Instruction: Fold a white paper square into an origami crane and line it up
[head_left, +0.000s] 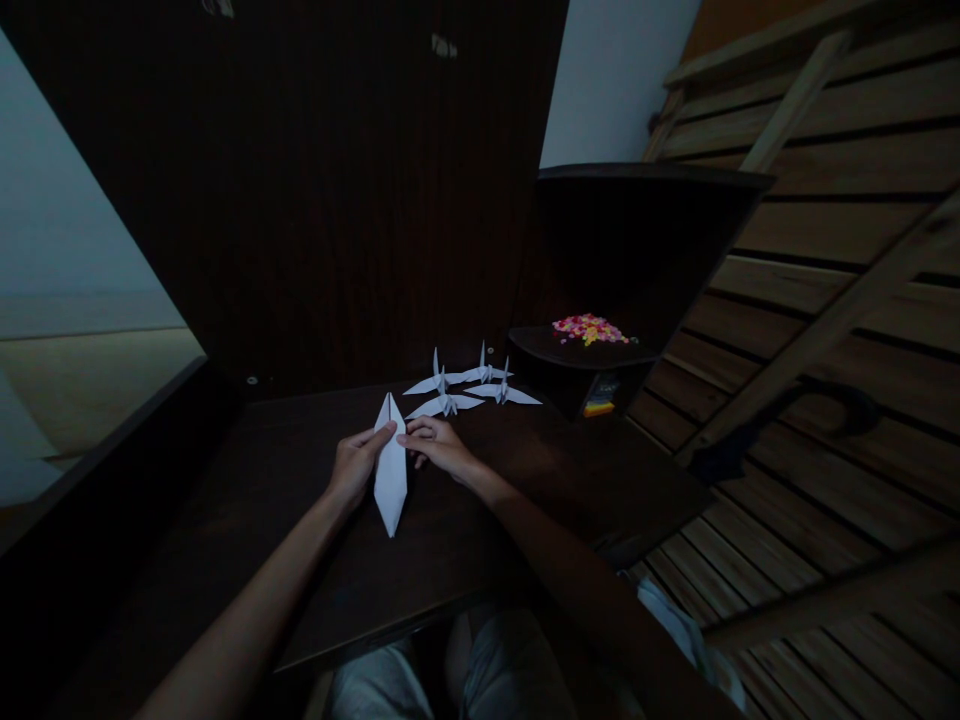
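Between my two hands is a piece of folded white paper, long and diamond-shaped, with a slit running down from its upper tip. My left hand grips its left edge, the thumb pressed on the front face. On the opposite edge my right hand pinches the paper between thumb and curled fingers. Just beyond the hands, several white paper cranes stand grouped on the dark tabletop, wings spread. The paper's back side is hidden from me.
A dark wooden panel rises behind the tabletop. To the right, a corner shelf carries a pile of small pink and yellow pieces; a small yellow-and-dark item sits below. Wooden slats stand at the far right.
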